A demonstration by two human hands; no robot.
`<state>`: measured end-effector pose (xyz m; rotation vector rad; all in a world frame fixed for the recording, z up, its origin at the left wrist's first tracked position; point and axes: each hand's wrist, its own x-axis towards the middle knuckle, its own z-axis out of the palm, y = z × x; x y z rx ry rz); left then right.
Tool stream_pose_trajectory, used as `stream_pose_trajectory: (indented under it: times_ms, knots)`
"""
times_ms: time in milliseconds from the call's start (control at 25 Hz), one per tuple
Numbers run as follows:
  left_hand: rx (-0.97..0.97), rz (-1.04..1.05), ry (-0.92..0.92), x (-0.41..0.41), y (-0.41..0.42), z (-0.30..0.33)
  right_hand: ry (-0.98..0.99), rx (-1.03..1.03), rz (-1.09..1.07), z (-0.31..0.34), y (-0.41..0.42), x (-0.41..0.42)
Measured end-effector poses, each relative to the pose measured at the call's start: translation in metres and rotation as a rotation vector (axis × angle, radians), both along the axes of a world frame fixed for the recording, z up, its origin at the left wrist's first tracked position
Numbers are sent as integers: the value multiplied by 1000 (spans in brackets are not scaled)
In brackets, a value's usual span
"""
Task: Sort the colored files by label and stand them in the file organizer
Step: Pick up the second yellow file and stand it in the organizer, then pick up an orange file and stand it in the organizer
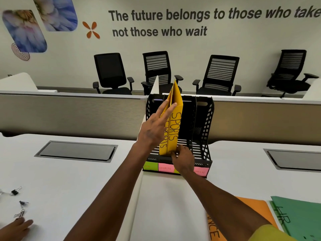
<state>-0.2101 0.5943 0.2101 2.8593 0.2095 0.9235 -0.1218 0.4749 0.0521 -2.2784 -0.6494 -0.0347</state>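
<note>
With my left hand [152, 129] flat and open against the yellow SPORTS files [172, 126] standing in the file organizer [206, 129]'s second-from-left slot, my right hand [184, 158] pinching their near bottom corner, I'd square them upright before letting go.

Materials and finishes at the desk.
2 yellow files [175, 122] of matt card; file organizer [205, 122] of black perforated plastic, faintly glossy; sticky labels [165, 168] of matt paper; desk [78, 180] smooth white, probably laminate; binder clips [14, 192] of black and bright metal; chairs [220, 73] mesh-backed.
</note>
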Motion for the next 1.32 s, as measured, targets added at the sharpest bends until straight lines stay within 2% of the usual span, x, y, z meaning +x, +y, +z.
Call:
stream_pose_trajectory:
  times_ms: [80, 200, 480, 640, 920, 1000, 1120, 1320]
  knots:
    - [-16, 12, -1, 0, 4, -7, 63, 70, -2, 8, 0, 2]
    - [-19, 8, -3, 1, 7, -16, 50, 202, 76, 16, 1, -1]
    - [-72, 19, -18, -3, -1, -21, -2, 223, 117, 22, -17, -9]
    - [-231, 33, -71, -18, -28, -44, -65, 226, 98, 8, -47, -20]
    - [-490, 121, -107, -51, -98, -109, 19, 324, 18, -8, -120, -48]
    - [-577, 112, -42, -64, -130, -134, 78, 310, -37, -20, -150, -64]
    - [-749, 100, 211, -85, -180, -171, 168, 215, -102, -47, -195, -92]
    - [-1038, 197, 488, -114, -248, -207, 145, 67, -201, -80, -264, -124]
